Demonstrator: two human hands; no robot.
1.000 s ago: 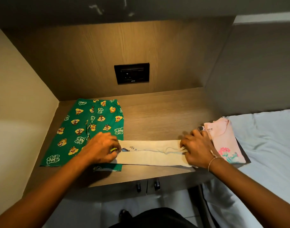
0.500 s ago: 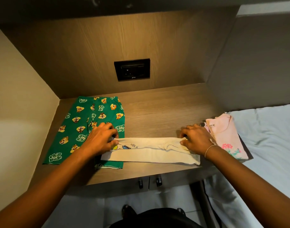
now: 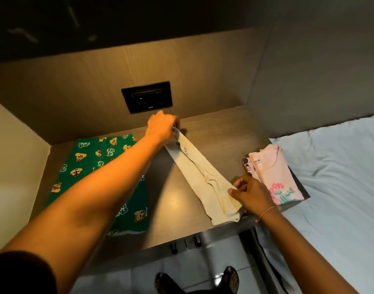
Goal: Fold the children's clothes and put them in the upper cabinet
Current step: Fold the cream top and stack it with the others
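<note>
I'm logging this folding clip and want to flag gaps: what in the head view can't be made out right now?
- Upper cabinet: not visible, beyond the top edge.
- Cream garment: print by the left hand is motion-blurred; the far end is bunched in that hand.
- Green printed garment: middle hidden by the left forearm.
- Pink folded clothes: label too small to read.
- Right hand covers the cream garment's near corner.
</note>
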